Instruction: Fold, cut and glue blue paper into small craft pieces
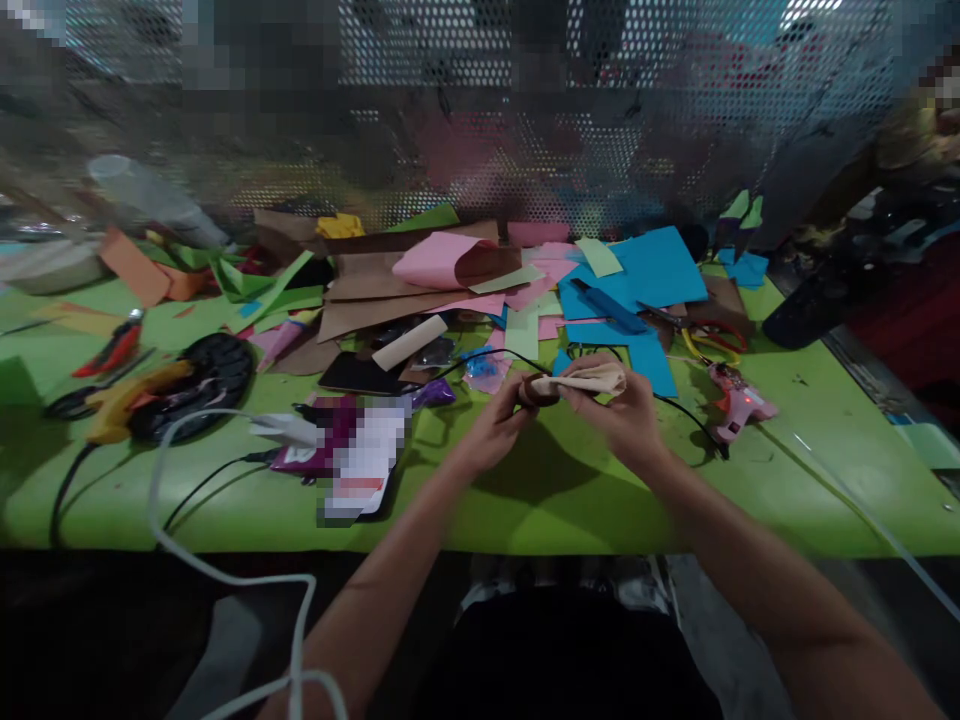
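Over the front middle of the green table (480, 510), both hands are raised close together around a small cream, felt-like folded piece (592, 381). My right hand (630, 415) pinches this piece near its wide, gathered end. The fingers of my left hand (501, 420) are closed around a small brown piece (534, 390), which meets the cream one at its narrow end. Whether the two pieces are joined, I cannot tell. A rolled beige strip (410, 343) and a dark flat rectangular object (360, 374) lie to the left, behind my left hand.
Pink sheets (439, 262), brown sheets (360, 310) and blue sheets (667, 265) are heaped along the back. Scissors (712, 340) and a pink device (739, 408) with a red light lie right. A yellow-handled tool (142, 395), a white cable (157, 470) and a phone (375, 450) occupy the left.
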A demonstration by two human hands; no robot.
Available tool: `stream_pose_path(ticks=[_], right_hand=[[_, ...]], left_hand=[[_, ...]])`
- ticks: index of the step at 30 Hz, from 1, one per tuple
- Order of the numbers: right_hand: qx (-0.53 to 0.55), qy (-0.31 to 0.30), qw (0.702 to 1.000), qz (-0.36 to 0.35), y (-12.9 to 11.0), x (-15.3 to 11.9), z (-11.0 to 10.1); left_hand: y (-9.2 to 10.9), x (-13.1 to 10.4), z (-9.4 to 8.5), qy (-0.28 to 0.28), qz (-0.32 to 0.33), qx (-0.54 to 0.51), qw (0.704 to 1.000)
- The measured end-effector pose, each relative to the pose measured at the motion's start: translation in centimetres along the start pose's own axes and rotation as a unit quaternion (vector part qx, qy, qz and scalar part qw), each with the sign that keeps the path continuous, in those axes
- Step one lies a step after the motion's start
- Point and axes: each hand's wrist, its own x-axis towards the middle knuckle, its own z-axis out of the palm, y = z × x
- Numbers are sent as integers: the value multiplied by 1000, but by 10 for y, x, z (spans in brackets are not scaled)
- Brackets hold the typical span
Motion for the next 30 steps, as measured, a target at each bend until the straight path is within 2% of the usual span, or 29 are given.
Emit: stream_pose_path(ticks=[7, 10, 14, 22, 26, 30], right_hand=[[-127, -27, 986, -102, -5, 3, -5], [-171, -36, 976, -128, -1, 3, -4], [-221, -61, 960, -162, 1, 1, -4], [-269, -122, 944, -146, 3, 0, -4], [-305, -119, 933, -148, 4, -3, -2], [-303, -105, 935, -149, 2, -4, -2]], left_hand=[[-2, -3, 3, -9, -21, -20, 1000], [0, -5, 4, -9, -39, -40, 998], [5, -7, 4, -18, -28, -56, 998], [3, -8, 6, 15, -26, -19, 999], [7, -9, 4, 6, -18, -13, 1000], [9, -9, 4, 4, -6, 17, 1000]])
